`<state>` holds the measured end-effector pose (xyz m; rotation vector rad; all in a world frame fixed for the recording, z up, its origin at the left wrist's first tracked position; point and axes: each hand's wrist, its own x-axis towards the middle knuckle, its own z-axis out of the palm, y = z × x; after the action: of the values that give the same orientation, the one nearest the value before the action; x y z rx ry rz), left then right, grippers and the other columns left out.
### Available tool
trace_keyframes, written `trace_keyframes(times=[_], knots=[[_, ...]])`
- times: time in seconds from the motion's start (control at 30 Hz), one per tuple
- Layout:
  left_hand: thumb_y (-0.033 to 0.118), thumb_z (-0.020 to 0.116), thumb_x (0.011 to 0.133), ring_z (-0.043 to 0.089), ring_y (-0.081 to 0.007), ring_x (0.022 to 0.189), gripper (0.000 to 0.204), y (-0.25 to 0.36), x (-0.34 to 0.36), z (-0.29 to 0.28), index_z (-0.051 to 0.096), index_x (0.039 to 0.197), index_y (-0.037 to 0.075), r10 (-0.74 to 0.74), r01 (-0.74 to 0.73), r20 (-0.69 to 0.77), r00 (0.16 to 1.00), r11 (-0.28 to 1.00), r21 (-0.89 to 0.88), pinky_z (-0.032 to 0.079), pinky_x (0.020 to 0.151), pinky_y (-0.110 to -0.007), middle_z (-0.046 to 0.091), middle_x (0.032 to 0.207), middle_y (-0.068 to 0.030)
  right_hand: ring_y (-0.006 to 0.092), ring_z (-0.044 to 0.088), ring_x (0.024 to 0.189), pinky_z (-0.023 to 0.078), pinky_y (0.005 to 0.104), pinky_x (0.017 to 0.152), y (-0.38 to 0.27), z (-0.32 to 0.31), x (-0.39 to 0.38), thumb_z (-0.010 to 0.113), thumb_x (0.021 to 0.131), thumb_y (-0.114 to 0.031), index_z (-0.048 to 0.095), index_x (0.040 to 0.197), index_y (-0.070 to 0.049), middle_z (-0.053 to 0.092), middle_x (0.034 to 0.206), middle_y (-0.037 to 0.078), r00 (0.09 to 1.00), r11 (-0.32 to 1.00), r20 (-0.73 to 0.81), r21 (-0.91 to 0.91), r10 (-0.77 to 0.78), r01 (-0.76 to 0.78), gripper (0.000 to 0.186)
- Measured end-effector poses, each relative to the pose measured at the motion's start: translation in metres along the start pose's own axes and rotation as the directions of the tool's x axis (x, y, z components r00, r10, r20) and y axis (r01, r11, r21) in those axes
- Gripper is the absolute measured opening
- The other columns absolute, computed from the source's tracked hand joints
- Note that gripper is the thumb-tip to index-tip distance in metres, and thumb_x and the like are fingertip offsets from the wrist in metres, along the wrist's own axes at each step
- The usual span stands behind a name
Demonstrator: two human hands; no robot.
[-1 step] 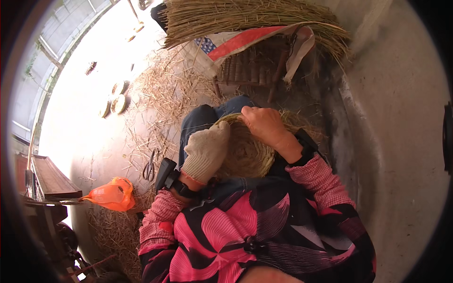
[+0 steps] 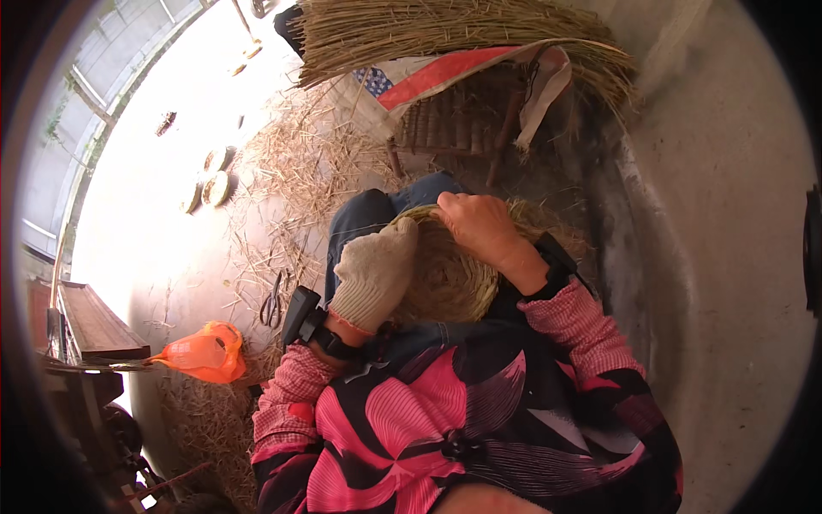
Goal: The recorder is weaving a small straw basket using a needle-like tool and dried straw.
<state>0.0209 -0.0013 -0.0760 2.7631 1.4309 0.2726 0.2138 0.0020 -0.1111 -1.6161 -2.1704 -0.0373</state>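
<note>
The woven straw basket (image 2: 451, 278) is pinched by the left hand (image 2: 378, 264) at ten o'clock, the right hand (image 2: 484, 229) at twelve; it could be warped by uneven tugging.

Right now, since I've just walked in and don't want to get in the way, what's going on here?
A person has a round, straw-coloured woven basket in their lap. The left hand, in a cream knitted glove, is against its left side; its fingertips are hard to make out. The bare right hand grips the far rim. Dark metal scissors and a bright orange plastic bag lie to the left, and a thick bundle of long, dry yellowish stalks lies ahead.
</note>
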Motion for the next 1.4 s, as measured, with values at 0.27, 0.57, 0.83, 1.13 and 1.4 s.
trace_keyframes(times=[0.27,0.57,0.83,1.13,1.4], knots=[[0.014,0.055,0.088,0.069,-0.0314,0.067,0.013,0.003,-0.002,-0.007,0.058,0.098,0.006,0.055,-0.054,-0.010,0.998,0.998,0.041,0.053,0.054,-0.042,0.067,0.078,-0.0124,0.0342,0.066,0.069,0.051,0.0457,0.058,-0.001,0.005,-0.003,0.056,0.096,-0.031,0.053,0.087,-0.009,0.064,0.072,0.012,0.998,0.999,-0.051,0.024,-0.033,0.034,0.024],[0.013,0.056,0.087,0.070,-0.0316,0.070,0.009,0.001,-0.006,-0.001,0.058,0.092,0.005,0.052,-0.051,-0.029,0.998,0.998,0.046,0.054,0.054,-0.043,0.067,0.077,-0.0127,0.0347,0.066,0.071,0.051,0.0464,0.060,-0.001,0.000,-0.002,0.054,0.097,-0.032,0.053,0.087,-0.008,0.064,0.072,0.013,1.000,0.999,0.008,0.045,0.003,-0.003,0.027],[0.011,0.058,0.085,0.071,-0.0312,0.068,0.009,0.003,0.005,0.010,0.060,0.091,0.005,0.060,-0.058,-0.065,0.996,0.998,0.031,0.056,0.053,-0.041,0.067,0.075,-0.0112,0.0351,0.066,0.068,0.051,0.0467,0.058,-0.003,0.005,-0.002,0.058,0.095,-0.029,0.053,0.087,-0.008,0.064,0.070,0.013,1.000,1.000,-0.014,0.008,0.018,-0.018,0.023],[0.014,0.056,0.087,0.069,-0.0329,0.071,0.013,-0.018,-0.048,-0.028,0.054,0.098,0.007,0.032,-0.037,0.082,0.996,0.998,0.055,0.053,0.056,-0.044,0.066,0.081,-0.0111,0.0348,0.065,0.068,0.050,0.0465,0.058,0.010,0.005,-0.010,0.057,0.095,-0.029,0.052,0.087,-0.007,0.064,0.074,0.014,0.995,0.996,-0.096,0.090,0.014,-0.005,0.024],[0.012,0.058,0.084,0.070,-0.0275,0.069,0.014,0.002,-0.030,-0.018,0.055,0.097,0.008,0.102,-0.088,-0.133,0.986,0.990,0.107,0.054,0.055,-0.040,0.067,0.078,-0.0090,0.0290,0.066,0.066,0.052,0.0406,0.056,-0.019,-0.019,0.000,0.059,0.093,-0.031,0.053,0.087,-0.010,0.062,0.072,0.008,0.980,0.987,-0.123,-0.037,-0.157,0.154,0.022]])
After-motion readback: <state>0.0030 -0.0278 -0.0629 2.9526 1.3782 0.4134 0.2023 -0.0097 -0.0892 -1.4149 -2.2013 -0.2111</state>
